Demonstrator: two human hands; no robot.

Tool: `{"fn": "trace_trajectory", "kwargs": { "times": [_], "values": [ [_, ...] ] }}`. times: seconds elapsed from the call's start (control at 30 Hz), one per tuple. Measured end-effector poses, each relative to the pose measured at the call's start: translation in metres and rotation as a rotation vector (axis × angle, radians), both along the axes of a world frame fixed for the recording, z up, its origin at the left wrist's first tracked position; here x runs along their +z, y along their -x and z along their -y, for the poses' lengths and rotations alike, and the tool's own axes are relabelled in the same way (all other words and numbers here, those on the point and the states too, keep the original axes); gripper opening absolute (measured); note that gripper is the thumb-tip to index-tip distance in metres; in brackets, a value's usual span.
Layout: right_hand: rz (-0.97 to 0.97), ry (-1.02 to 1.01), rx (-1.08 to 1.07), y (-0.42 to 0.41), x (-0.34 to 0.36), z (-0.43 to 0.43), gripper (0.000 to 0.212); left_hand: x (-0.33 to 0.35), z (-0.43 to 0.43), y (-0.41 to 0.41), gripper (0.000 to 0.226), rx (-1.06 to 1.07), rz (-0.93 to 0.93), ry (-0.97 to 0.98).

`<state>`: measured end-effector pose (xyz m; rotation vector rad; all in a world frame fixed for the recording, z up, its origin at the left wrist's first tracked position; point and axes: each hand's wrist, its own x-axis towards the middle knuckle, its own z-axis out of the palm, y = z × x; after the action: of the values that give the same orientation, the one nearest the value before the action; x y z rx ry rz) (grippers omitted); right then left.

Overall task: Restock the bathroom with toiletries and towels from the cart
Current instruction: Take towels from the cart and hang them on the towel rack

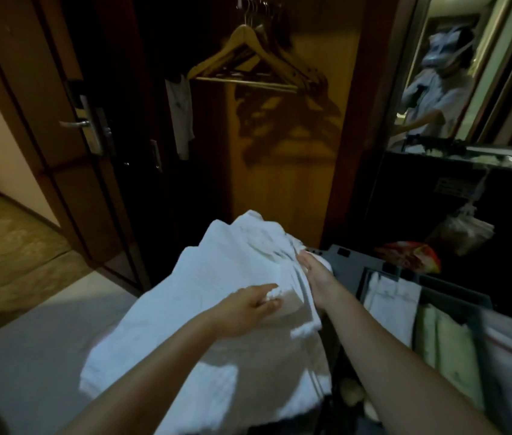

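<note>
A large white towel (204, 324) hangs bunched in front of me, above the floor and just left of the cart (352, 255). My left hand (248, 304) pinches a fold of the towel near its middle. My right hand (312, 273) grips the towel's bunched upper edge, close to the cart's grey top tray. Folded white and pale green linens (436, 334) lie in the cart's compartments at the right. The towel hides the cart's left side.
An open wardrobe with wooden hangers (248, 61) stands straight ahead. A dark door with a metal handle (75, 124) is at the left. A mirror (436, 89) at upper right reflects a person. Plastic bags (411, 255) hang beside the cart. Pale floor tiles (44, 356) lie below.
</note>
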<state>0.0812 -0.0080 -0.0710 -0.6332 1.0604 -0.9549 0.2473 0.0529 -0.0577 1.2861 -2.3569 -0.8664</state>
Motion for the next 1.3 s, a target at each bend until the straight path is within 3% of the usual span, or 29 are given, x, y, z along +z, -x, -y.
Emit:
{"fn": "trace_trajectory", "kwargs": {
  "times": [0.1,0.17,0.23,0.37,0.43,0.53,0.63,0.77,0.87,1.03,1.17,1.3],
  "values": [
    [-0.274,0.005,0.072,0.007,-0.020,0.009,0.044,-0.004,-0.011,0.004,0.018,0.031,0.061,-0.008],
    [-0.470,0.005,0.033,0.011,-0.026,0.009,0.034,-0.011,-0.016,0.006,0.029,0.072,0.145,0.014],
    [-0.513,0.007,0.026,0.013,-0.025,0.005,0.011,-0.019,-0.020,0.007,0.030,0.108,0.162,0.036],
    [-0.597,0.008,-0.026,0.024,-0.029,0.004,0.024,-0.026,-0.028,0.012,0.027,0.158,-0.005,0.011],
    [-0.597,-0.015,0.026,0.025,-0.029,-0.002,0.012,-0.029,-0.029,0.013,0.032,0.211,-0.096,0.008],
    [-0.598,-0.037,0.095,0.029,-0.031,-0.004,0.030,-0.029,-0.029,0.016,0.033,0.328,-0.278,0.036],
    [-0.492,-0.071,0.110,0.029,-0.029,-0.004,0.032,-0.020,-0.027,0.018,0.035,0.454,-0.422,0.089],
    [-0.309,-0.138,0.041,0.025,-0.024,0.013,0.047,0.001,-0.018,0.026,0.034,0.423,-0.484,0.178],
    [-0.208,-0.111,0.042,0.021,-0.013,0.027,0.049,0.009,-0.010,0.039,0.019,0.297,-0.458,0.139],
    [-0.442,0.035,0.152,0.015,0.000,0.042,0.048,-0.005,-0.007,0.050,0.013,0.115,-0.318,0.118],
    [-0.516,0.245,0.112,0.026,-0.005,0.056,0.053,-0.029,-0.014,0.052,0.017,-0.020,-0.187,0.219],
    [-0.745,0.363,0.144,0.035,-0.029,0.051,0.056,-0.051,-0.021,0.054,0.041,-0.078,0.038,0.396]
  ]
}}
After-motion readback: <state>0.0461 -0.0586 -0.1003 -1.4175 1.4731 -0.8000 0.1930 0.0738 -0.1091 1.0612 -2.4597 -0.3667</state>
